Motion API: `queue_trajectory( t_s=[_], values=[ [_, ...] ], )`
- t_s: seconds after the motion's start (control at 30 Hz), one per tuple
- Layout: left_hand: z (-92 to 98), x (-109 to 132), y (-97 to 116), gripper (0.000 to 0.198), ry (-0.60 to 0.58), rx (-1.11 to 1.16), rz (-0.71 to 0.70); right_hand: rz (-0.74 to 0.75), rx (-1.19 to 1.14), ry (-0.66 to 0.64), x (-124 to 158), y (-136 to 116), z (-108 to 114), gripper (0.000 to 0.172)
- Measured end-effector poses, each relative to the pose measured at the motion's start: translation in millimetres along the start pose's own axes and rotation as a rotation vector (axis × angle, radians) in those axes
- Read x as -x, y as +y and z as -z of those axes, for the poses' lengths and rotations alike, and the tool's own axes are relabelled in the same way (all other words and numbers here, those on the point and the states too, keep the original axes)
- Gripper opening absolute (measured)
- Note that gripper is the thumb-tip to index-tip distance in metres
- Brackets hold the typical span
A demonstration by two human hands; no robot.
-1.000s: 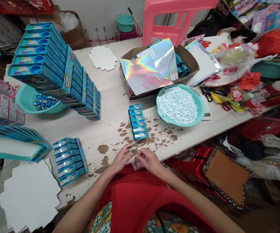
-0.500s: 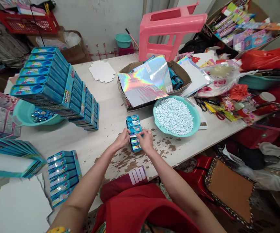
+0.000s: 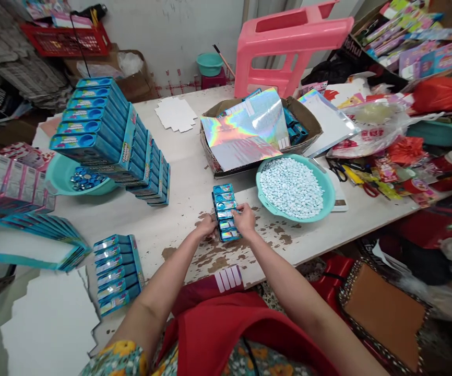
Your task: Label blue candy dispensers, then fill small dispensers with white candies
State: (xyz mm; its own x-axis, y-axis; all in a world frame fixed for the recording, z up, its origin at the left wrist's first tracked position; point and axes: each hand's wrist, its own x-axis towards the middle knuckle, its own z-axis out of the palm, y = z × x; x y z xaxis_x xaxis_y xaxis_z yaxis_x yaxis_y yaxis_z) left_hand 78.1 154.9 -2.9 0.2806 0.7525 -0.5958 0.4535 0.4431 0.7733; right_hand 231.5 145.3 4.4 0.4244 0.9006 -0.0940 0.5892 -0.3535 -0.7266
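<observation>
A short row of small blue tins lies on the worn white table, just left of a teal bowl full of pale blue pellets. My left hand presses against the row's near left side, fingers curled. My right hand grips the row's near right side, thumb over a tin. Both hands clasp the nearest tins from either side.
A tall slanted stack of blue boxes stands at the left, with a teal bowl of blue caps beside it. A filled blue display tray lies near left. A cardboard box with holographic sheets is behind. Clutter fills the right side.
My hands left the table's near edge, reached forward to the row of tins and now clasp its near end. The view has shifted slightly right.
</observation>
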Motion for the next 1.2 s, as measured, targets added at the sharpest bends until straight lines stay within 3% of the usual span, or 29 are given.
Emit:
queue_trajectory(
  t_s=[0.1,0.17,0.2,0.27,0.3,0.37,0.43,0.5,0.63,0.77,1.03,1.13,1.2],
  values=[
    [11.4,32,-15,0.020,-0.006,-0.027,0.029,0.043,-0.008,-0.001,18,-3,15,0.016],
    [21.3,68,-32,0.023,-0.106,-0.055,-0.012,0.151,-0.021,-0.015,47,-2,25,0.020],
    [24.6,88,-42,0.025,-0.213,-0.082,-0.052,0.257,-0.036,-0.051,66,0,28,0.020],
    [24.8,124,-63,0.026,-0.417,-0.140,-0.099,0.452,-0.060,-0.201,106,7,29,0.019],
    [21.6,137,-74,0.024,-0.428,-0.177,-0.108,0.537,-0.074,-0.308,125,12,26,0.021],
    [11.0,151,-93,0.028,-0.321,-0.261,-0.097,0.675,-0.053,-0.476,153,24,16,0.024],
    [-0.4,150,-107,0.033,-0.159,-0.351,-0.078,0.766,0.013,-0.568,167,37,4,0.027],
    [-7.6,142,-115,0.032,-0.076,-0.427,-0.061,0.839,0.098,-0.602,169,47,-5,0.029],
    [-8.1,129,-119,0.030,-0.064,-0.490,-0.034,1.007,0.228,-0.633,163,58,-9,0.032],
    [-5.3,126,-119,0.030,-0.062,-0.502,-0.014,1.070,0.293,-0.605,164,61,-6,0.021],
    [-9.2,120,-120,0.028,0.006,-0.576,0.033,0.862,0.378,-0.610,157,52,3,0.005],
    [-13.0,129,-106,0.030,0.084,-0.493,-0.126,0.750,0.323,-0.611,152,39,17,0.005],
    [-18.1,137,-94,0.037,0.059,-0.335,-0.284,0.661,0.240,-0.637,148,29,29,0.008]
  ],
)
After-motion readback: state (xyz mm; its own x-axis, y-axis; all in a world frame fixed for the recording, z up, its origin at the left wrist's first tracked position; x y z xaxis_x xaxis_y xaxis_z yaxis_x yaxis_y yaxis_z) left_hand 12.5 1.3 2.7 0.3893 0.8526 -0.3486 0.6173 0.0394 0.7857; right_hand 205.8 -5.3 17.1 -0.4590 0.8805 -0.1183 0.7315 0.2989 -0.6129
